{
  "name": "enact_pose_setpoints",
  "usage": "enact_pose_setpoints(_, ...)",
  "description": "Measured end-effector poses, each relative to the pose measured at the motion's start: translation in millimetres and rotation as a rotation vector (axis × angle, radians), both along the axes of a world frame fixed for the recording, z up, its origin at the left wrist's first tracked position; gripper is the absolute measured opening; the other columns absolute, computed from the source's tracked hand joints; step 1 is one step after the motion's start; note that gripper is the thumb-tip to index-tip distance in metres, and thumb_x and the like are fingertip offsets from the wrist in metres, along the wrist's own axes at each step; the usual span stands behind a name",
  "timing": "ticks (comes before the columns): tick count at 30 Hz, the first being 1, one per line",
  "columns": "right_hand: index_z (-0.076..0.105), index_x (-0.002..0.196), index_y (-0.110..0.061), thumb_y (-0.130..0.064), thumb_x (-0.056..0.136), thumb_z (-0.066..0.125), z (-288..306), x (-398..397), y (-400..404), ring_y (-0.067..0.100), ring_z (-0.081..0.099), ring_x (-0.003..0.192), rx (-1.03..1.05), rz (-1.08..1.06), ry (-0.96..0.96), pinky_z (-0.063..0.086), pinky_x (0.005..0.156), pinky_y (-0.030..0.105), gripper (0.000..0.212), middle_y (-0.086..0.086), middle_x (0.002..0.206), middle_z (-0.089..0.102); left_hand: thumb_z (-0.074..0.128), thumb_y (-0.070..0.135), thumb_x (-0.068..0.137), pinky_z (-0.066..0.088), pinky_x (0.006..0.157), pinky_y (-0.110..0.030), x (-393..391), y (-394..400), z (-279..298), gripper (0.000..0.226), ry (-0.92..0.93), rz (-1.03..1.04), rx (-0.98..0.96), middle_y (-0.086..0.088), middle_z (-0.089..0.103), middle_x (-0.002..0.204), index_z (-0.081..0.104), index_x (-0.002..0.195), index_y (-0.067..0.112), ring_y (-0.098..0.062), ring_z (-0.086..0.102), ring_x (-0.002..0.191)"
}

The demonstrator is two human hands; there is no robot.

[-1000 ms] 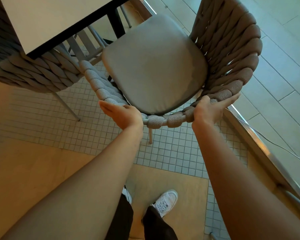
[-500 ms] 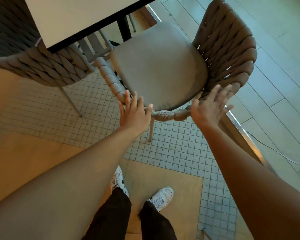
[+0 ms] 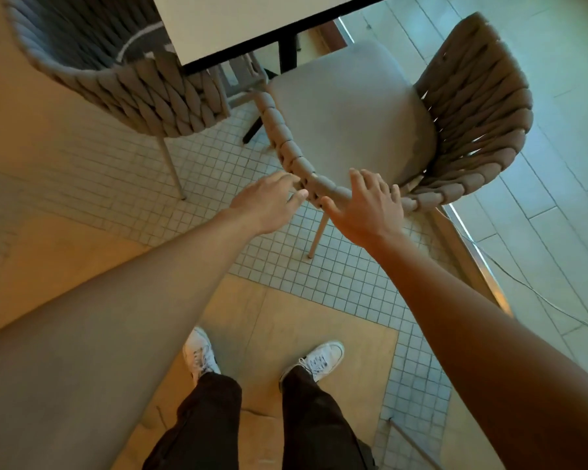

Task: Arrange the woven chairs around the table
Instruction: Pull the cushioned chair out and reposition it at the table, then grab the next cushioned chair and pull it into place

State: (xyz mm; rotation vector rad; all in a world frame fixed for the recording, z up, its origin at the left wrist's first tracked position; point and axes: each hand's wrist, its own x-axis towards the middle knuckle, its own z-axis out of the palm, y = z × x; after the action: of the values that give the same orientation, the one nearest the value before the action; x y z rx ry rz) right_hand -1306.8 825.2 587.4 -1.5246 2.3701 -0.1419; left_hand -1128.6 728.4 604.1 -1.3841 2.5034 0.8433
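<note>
A woven chair point(image 3: 472, 106) with a grey seat cushion point(image 3: 350, 113) stands at the right, its front tucked near the table point(image 3: 238, 22). My left hand point(image 3: 269, 201) hovers at the chair's braided near rim with its fingertips at the weave. My right hand point(image 3: 367, 205) lies flat over the same rim, fingers spread, gripping nothing. A second woven chair point(image 3: 123, 72) sits at the upper left, pushed in under the table's white top.
The floor is small white tiles point(image 3: 319, 279) bordered by wood panels point(image 3: 65, 245). A metal threshold strip point(image 3: 469, 245) and a thin cable point(image 3: 540, 293) run along the right. My white shoes point(image 3: 319, 361) stand below. Another thin chair leg point(image 3: 411, 442) shows at the bottom right.
Both hands have let go of the chair's rim and opened. The hands have drawn closer together at the near corner, and the chair now sits farther from me, toward the table.
</note>
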Motion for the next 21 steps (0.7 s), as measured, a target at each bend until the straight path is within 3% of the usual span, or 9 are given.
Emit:
enact_pose_setpoints(6, 0.050, 0.140, -0.020, -0.074, 0.089, 0.050, 24.1, 83.4, -40.6, 0.029, 0.052, 0.132, -0.022, 0.061, -0.005, 0.031, 0.117, 0.059, 0.074, 0.006, 0.141, 0.058, 0.037, 0.057, 0.104, 0.041, 0.106, -0.045, 86.8, -33.0, 23.8, 0.051, 0.033, 0.027, -0.024, 0.002, 0.048, 0.152, 0.047, 0.145, 0.028, -0.023, 0.048, 0.136)
enact_pose_setpoints(12, 0.048, 0.146, -0.018, -0.072, 0.092, 0.050, 42.1, 173.5, -83.0, 0.028, 0.045, 0.141, -0.040, 0.091, 0.026, 0.024, 0.122, 0.054, 0.077, 0.006, 0.149, 0.054, 0.038, 0.057, 0.104, 0.039, 0.098, -0.042, 185.7, -81.3, 43.9, 0.050, 0.090, 0.015, -0.070, 0.002, 0.048, 0.152, 0.049, 0.143, 0.029, -0.023, 0.048, 0.135)
enact_pose_setpoints(21, 0.034, 0.158, -0.016, -0.077, 0.091, 0.051, 83.1, 301.6, -156.6, 0.030, 0.030, 0.153, -0.071, 0.051, 0.016, 0.012, 0.127, 0.058, 0.092, 0.011, 0.163, 0.038, 0.038, 0.062, 0.102, 0.036, 0.106, -0.045, 331.3, -160.7, 79.1, 0.057, 0.098, -0.005, -0.158, 0.002, 0.046, 0.154, 0.048, 0.146, 0.026, -0.024, 0.043, 0.140)
